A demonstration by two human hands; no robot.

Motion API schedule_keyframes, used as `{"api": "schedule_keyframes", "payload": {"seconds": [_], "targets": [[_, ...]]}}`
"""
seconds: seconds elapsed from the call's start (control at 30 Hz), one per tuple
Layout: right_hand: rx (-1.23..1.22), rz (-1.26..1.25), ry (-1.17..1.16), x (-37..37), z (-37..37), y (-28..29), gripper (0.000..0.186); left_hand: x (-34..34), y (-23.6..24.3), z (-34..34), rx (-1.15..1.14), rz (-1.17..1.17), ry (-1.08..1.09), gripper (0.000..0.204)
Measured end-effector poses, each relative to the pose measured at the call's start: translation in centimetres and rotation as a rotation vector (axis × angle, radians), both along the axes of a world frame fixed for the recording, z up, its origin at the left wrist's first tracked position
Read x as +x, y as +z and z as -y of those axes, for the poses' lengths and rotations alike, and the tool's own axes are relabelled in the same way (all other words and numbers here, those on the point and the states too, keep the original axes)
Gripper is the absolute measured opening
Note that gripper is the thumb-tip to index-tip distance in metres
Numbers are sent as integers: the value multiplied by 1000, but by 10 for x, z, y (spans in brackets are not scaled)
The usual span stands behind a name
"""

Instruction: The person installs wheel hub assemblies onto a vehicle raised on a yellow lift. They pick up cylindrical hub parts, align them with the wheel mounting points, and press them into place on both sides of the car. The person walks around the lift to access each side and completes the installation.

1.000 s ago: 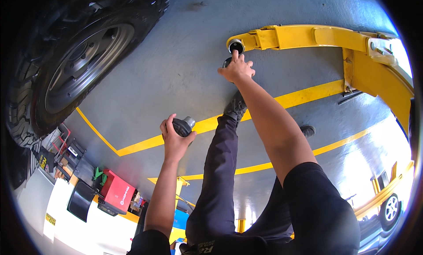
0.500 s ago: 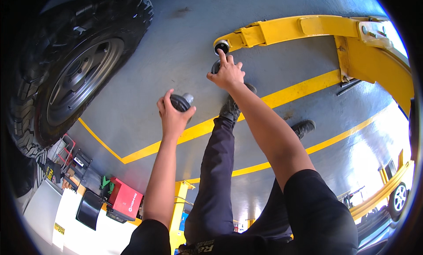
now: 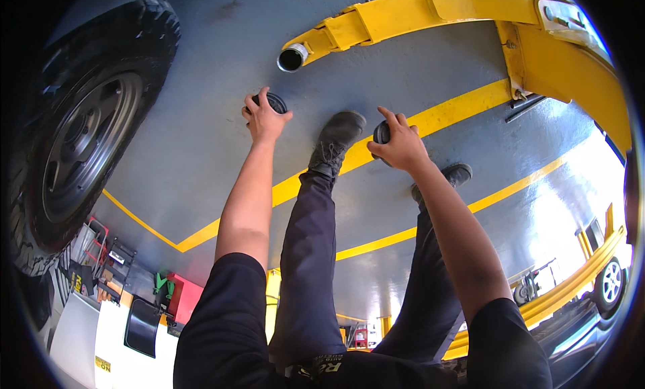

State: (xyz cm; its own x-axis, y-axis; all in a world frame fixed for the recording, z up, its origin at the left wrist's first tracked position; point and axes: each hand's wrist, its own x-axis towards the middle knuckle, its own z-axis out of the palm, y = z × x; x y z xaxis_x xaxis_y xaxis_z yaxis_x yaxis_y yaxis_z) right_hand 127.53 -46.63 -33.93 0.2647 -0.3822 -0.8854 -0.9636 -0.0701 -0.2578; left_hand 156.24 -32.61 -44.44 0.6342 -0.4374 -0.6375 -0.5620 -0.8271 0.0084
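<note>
My left hand is wrapped around a round black rubber lift pad, just below the tip of the yellow lift arm. At that tip sits a silver ring-shaped socket with a dark hole, apart from both hands. My right hand grips a second round black lift pad by its edge, off to the right over the yellow floor line. Its fingers hide part of that pad.
A large off-road tyre stands at the left. The yellow lift post base is at the right. My boots are on the grey floor beside a yellow line. A red box and a black chair-like panel stand lower left.
My right hand has moved away from the lift arm's tip, right and nearer me, carrying its lift pad. My left hand has brought its pad up toward the socket, which now shows an uncovered hole.
</note>
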Motion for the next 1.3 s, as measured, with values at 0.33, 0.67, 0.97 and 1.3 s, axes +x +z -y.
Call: {"api": "schedule_keyframes", "payload": {"seconds": [0.33,0.67,0.97,1.3], "targets": [[775,412,-312,59,93,-69,104,35,11,8,-198,-281,-91,120],[1143,591,-596,139,131,-130,86,75,-3,73,-181,-591,-362,143],[1145,590,-597,154,109,-119,85,71,14,74,-300,-760,-205,138],[1461,900,-878,91,80,-77,93,41,80,78,-202,-755,-421,140]]}}
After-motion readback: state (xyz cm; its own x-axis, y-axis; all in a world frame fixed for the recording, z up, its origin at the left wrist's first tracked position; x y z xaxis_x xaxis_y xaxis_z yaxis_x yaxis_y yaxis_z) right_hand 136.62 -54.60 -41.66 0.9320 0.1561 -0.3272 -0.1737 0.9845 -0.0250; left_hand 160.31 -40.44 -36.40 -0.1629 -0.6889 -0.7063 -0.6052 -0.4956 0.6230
